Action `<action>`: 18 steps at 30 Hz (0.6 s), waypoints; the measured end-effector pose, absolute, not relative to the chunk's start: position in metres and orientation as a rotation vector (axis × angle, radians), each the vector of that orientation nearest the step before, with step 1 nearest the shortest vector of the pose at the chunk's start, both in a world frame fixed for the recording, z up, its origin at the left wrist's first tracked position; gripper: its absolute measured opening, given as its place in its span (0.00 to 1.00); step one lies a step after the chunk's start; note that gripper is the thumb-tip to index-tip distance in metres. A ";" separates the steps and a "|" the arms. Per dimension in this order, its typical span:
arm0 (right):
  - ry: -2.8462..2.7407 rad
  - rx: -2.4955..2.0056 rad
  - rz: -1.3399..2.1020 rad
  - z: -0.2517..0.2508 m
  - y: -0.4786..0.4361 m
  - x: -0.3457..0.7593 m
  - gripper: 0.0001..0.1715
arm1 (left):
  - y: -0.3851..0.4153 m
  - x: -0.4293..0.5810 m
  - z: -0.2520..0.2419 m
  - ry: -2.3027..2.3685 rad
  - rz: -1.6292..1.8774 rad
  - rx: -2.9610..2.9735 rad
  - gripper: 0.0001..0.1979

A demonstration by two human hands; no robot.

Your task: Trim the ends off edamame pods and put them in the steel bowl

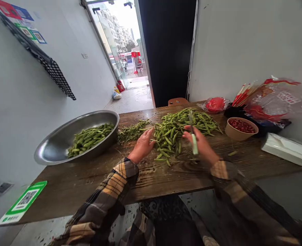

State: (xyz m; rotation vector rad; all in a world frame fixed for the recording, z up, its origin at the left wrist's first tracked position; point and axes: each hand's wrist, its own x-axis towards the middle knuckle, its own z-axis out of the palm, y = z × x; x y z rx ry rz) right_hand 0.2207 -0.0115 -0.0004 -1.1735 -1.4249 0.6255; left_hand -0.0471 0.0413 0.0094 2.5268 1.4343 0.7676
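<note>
A heap of green edamame pods (170, 131) lies on the dark wooden table (151, 176). My left hand (142, 146) is at the heap's left edge, with its thumb and fingers closed around what looks like one pod. Over the heap's right side, my right hand (200, 145) grips a small cutting tool with a pale green handle (194, 144). Its metal blade points away from me; blur hides whether it is scissors or a knife. Left of the heap lie small green trimmings (131, 133). More pods fill part of a large steel bowl (47, 153).
On the right stand a paper bowl of red beads or seeds (236, 136), a tissue pack (286, 148), a red bundle in plastic (214, 104) and skewers in plastic wrapping (243, 94). A QR-code card (25, 201) lies at the table's left corner. Beyond is a glass door (112, 44).
</note>
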 end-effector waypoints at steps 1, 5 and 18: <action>-1.451 -1.210 0.608 -0.002 -0.022 0.243 0.25 | 0.031 -0.050 0.014 1.423 0.770 2.538 0.28; -1.721 -1.668 0.062 -0.023 -0.064 0.342 0.30 | -0.018 -0.047 0.026 1.312 0.638 2.607 0.25; -2.067 -1.696 0.163 -0.028 -0.094 0.295 0.23 | -0.041 -0.018 0.008 1.276 0.352 2.699 0.14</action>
